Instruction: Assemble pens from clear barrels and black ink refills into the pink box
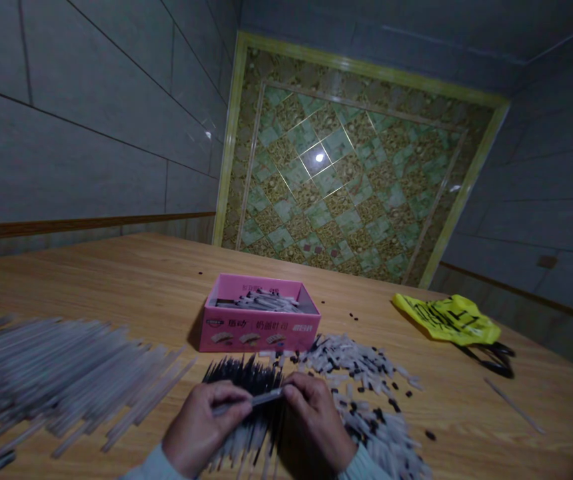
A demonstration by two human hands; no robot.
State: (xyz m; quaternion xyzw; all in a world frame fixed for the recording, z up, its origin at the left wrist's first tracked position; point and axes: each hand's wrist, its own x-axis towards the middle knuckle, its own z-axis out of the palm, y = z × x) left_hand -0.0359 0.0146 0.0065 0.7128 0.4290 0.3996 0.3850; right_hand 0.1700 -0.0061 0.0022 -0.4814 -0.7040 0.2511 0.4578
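Both hands [259, 410] are pinching a slim translucent tube [267, 397] between them, above dark-tipped refills [246, 387]; a pink box [259, 333] is sitting just beyond them on the tabletop [156, 267].

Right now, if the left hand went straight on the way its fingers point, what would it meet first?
Most likely the right hand, whose fingertips are at the far end of the thin tube that the left hand pinches; depth is hard to judge.
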